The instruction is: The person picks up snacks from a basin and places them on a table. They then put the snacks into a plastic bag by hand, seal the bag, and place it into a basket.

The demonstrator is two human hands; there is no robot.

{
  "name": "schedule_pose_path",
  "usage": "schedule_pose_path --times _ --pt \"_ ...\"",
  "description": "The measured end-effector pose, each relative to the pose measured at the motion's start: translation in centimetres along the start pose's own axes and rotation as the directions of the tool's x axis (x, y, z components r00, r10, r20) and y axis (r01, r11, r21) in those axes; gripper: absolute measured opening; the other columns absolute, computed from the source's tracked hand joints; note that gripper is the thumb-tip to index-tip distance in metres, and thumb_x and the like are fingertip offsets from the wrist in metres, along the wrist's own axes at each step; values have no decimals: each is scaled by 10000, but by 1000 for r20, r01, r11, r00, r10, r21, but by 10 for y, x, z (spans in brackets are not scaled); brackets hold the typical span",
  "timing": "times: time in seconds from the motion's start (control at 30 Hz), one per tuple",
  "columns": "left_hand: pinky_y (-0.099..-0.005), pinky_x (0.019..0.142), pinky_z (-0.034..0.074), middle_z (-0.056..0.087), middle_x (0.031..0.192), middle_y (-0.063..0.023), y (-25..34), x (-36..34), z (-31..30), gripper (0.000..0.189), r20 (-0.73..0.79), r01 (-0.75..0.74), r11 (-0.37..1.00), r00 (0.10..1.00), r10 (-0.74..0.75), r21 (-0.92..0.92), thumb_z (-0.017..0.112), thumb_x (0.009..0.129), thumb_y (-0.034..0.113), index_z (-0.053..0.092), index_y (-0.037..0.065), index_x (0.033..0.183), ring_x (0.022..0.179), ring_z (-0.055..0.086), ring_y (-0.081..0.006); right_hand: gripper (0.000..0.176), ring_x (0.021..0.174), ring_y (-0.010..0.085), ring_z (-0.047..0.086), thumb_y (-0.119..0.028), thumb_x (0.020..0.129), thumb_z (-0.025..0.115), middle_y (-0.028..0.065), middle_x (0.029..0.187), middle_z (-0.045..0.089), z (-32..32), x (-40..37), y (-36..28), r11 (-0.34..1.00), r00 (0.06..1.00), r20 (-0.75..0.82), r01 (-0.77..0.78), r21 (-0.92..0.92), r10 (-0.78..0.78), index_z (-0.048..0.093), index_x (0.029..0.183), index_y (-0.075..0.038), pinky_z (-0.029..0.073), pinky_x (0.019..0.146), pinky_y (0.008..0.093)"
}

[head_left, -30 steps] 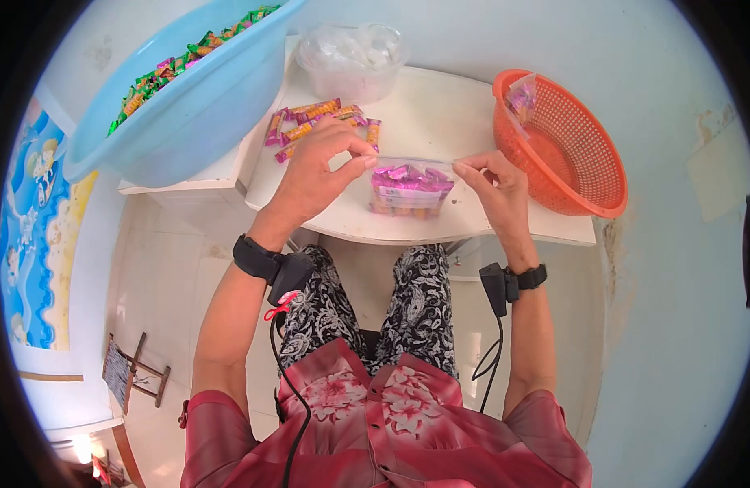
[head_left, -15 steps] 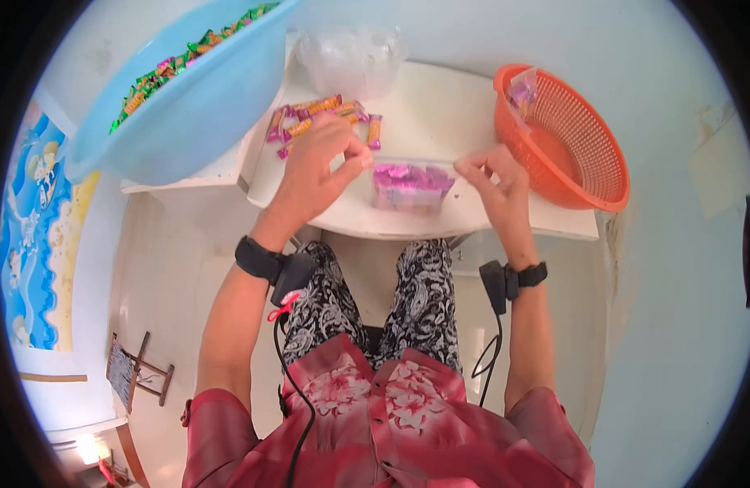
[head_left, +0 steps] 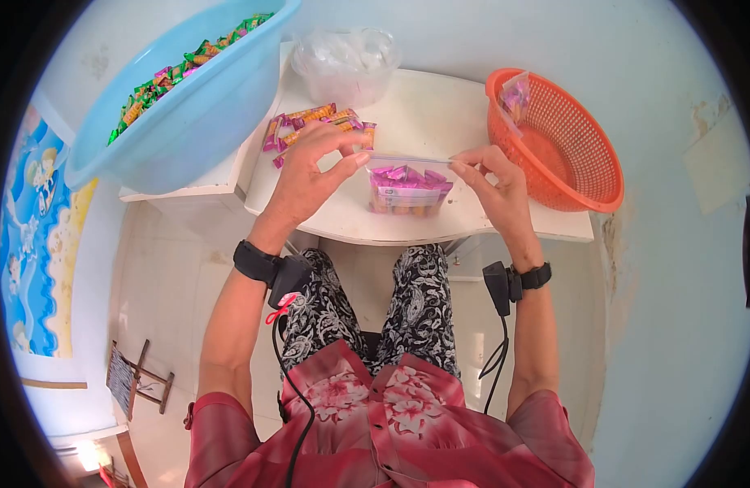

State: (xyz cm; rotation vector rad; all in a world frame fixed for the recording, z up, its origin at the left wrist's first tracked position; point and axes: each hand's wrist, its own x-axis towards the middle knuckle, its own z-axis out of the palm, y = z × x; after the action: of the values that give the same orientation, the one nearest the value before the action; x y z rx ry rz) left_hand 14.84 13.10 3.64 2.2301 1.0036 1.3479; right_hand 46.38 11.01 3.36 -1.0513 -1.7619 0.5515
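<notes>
A clear zip bag [head_left: 407,195] stands over the front part of the table, its lower part filled with several purple-wrapped snack bars. My left hand [head_left: 314,171] pinches the left end of the bag's top edge between thumb and finger. At the opposite end, my right hand [head_left: 498,183] grips the other top corner the same way. Between them the top strip is stretched nearly straight. Behind my left hand lies a loose group of purple and orange snack bars [head_left: 310,115], partly hidden by that hand.
A blue basin [head_left: 204,122] of green and purple wrapped bars stands at the left. On the white table [head_left: 440,106] a clear container [head_left: 346,69] holding plastic bags sits at the back. An orange basket [head_left: 578,138] with one filled bag [head_left: 515,99] is at the right.
Both hands keep their pinch on the bag's top corners and have barely moved. The view has shifted slightly, and the bag's top strip shows more clearly.
</notes>
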Motion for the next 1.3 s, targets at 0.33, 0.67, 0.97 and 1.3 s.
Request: schedule_pose_path --times 0.33,0.67,0.97,1.3 --pt "-368 995 470 709 994 -23 21 29 23 264 90 -184 976 981 174 120 869 858 221 804 91 1078 1124 595 -237 139 956 136 635 -185 988 788 10 1003 759 0 -2 1 999 999 -26 27 -28 -27 795 1056 -63 487 818 314" --pt "-386 923 463 665 860 -14 11 31 21 138 163 -180 979 973 164 91 812 909 194 766 68 881 950 563 -224 261 1067 189 654 -233 949 824 32 1094 779 -8 2 -8 998 992 -118 28 -49 -34 800 1170 -97 507 913 348" --pt "-399 970 467 677 913 -31 20 34 21 119 184 -185 977 969 163 109 781 925 173 754 60 899 1049 605 -241 160 968 246 631 -227 853 828 1 955 753 22 35 -50 773 901 223 434 -462 -373 799 974 -126 494 825 396" --pt "-383 957 483 684 923 -32 16 34 18 139 167 -214 973 966 197 90 764 945 182 737 54 897 1052 605 -243 104 858 230 615 -201 881 817 14 824 729 0 33 -38 874 954 182 292 -389 -238 797 897 -100 499 759 390"
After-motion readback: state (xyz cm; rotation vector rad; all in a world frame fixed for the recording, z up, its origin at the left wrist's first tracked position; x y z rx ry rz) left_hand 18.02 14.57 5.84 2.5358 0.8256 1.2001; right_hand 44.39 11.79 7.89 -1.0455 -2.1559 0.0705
